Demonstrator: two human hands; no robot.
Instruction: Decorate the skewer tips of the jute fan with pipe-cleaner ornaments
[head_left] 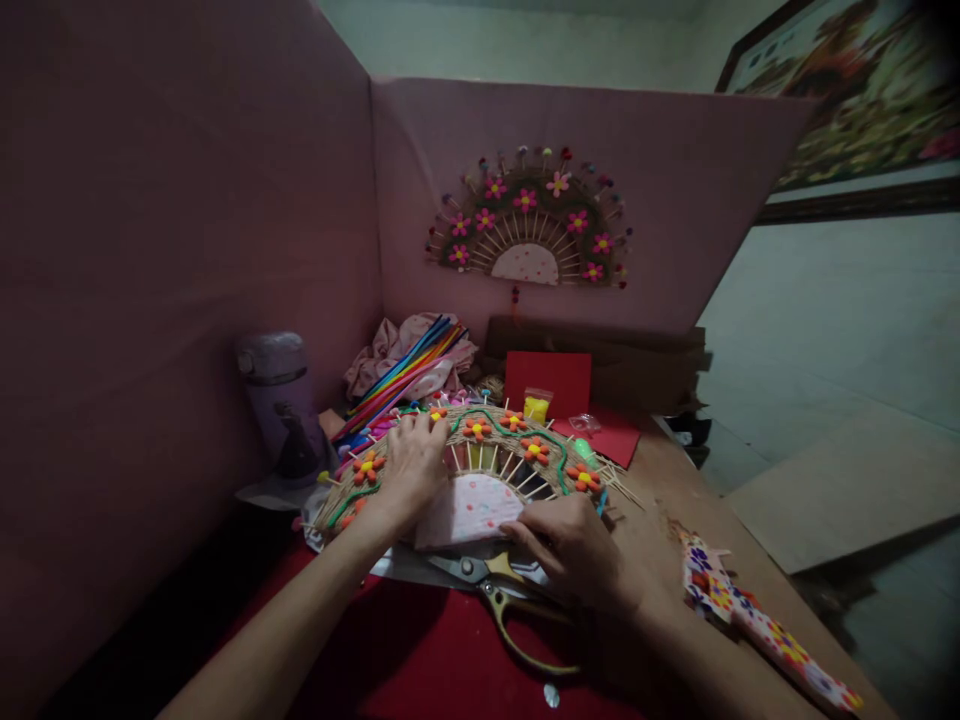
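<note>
A half-round craft fan of twine-wrapped sticks lies tilted in front of me, with orange clay flowers, a wavy green strip and a white spotted cloth centre. My left hand rests over its left part, fingers curled down onto the twine band beside an upper flower. At the lower right edge, my right hand grips the fan with its thumb against the cloth centre; its other fingers are partly hidden. Just below the fan lie scissors with brass-coloured handles, partly under my right hand.
A similar fan with pink flowers hangs on the pink panel behind. A purple bottle stands left. Coloured pipe cleaners, red card and a yellow packet lie behind the fan. A flower-patterned strip lies at right.
</note>
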